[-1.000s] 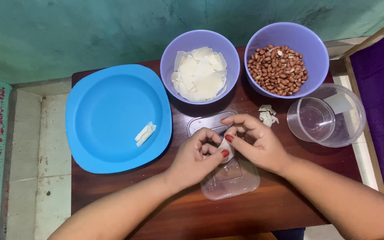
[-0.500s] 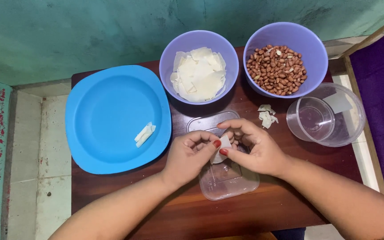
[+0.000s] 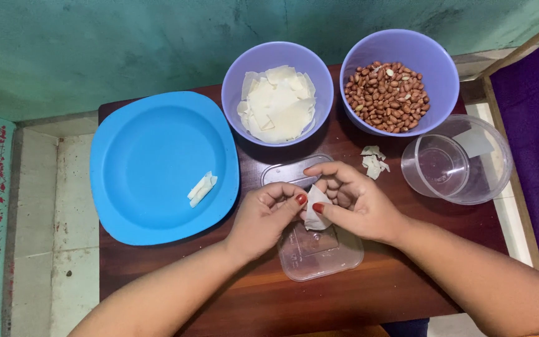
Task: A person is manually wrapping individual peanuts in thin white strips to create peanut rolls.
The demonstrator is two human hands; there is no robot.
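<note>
A small dark wooden table (image 3: 157, 268) is seen from above, set against a green wall. Near the middle of its front edge, a small white wrapper (image 3: 315, 215) is held between the two hands, just above a shallow clear plastic container (image 3: 319, 253) lying on the table. The left hand (image 3: 263, 218) is closed on the wrapper's left side, thumb and forefinger pinched; the right hand (image 3: 357, 203) is closed on its right side, thumb pressed against it and the other fingers curled over the top. Whether anything is folded inside cannot be told.

Along the back edge two purple bowls are placed side by side: the left bowl (image 3: 232, 103) is filled with flat white wrappers, the right bowl (image 3: 444, 81) with red-brown peanuts (image 3: 387, 95). At the left end a blue plate (image 3: 151, 162) is set, with one rolled white piece (image 3: 202, 188) lying on it. A few white scraps (image 3: 373, 162) are scattered in front of the peanut bowl. At the right edge a clear round tub (image 3: 463, 162) is seen.

By the look of it, the work is judged barely begun: one piece is finished, one is in hand, and both bowls are nearly full
</note>
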